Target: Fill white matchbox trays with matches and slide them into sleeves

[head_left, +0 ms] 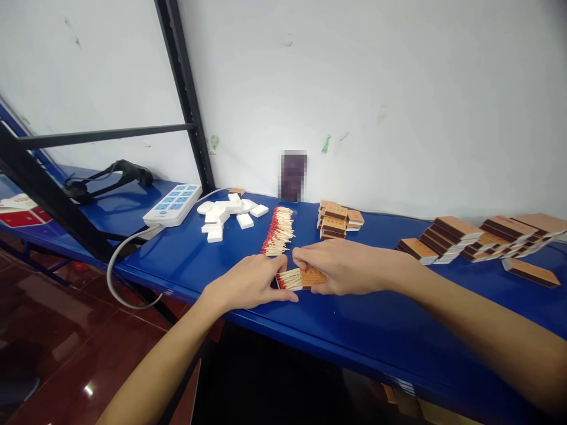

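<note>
While loose matches (279, 232) are lying behind, left fingers (281, 294) and right fingers (309, 255) are gripping a matchbox (312, 277), partly hiding it.

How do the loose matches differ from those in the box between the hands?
The loose matches spread in a long heap on the table; the boxed matches lie in a partly open matchbox. The loose matches are out in view, while the boxed matches are partly hidden inside it. Both have pale sticks and red heads, mostly toward the left.
</note>
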Demonstrator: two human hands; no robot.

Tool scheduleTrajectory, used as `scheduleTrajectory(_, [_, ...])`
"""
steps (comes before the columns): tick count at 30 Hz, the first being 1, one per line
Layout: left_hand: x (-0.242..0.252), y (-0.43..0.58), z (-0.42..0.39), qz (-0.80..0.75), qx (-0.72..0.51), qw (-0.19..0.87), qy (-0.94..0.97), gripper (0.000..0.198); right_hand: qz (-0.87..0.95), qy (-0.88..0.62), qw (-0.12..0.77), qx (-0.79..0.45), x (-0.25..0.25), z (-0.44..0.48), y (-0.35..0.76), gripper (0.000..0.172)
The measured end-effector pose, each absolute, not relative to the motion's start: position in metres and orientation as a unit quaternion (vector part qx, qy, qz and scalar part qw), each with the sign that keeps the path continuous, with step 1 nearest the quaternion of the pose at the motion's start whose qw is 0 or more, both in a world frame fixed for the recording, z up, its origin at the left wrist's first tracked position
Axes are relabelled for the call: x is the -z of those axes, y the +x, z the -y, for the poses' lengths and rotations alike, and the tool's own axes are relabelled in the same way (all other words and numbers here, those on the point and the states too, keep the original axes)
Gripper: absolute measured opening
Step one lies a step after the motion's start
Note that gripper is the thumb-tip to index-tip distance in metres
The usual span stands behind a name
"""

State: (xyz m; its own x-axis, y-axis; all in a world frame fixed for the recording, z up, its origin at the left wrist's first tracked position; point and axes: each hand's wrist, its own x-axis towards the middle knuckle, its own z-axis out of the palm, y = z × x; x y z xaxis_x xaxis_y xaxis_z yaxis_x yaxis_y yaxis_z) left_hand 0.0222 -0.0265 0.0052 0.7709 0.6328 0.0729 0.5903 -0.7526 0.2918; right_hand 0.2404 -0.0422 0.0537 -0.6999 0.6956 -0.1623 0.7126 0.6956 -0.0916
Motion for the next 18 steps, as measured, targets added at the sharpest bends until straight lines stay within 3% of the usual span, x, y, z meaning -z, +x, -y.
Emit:
scheduleTrajectory(7, [-0.007,0.021,0.027,-0.321,-0.102,0.162,0.928,0.046,-0.923,0.376,0.041,0.070,-0.050,0.043,0.238,0.020])
scheduleTrajectory(18, [-0.011,0.014,0.026,-0.303,-0.141,0.339,0.879,0.042,-0.930,0.334,-0.066,0.138,-0.038,0.045,0.223,0.020])
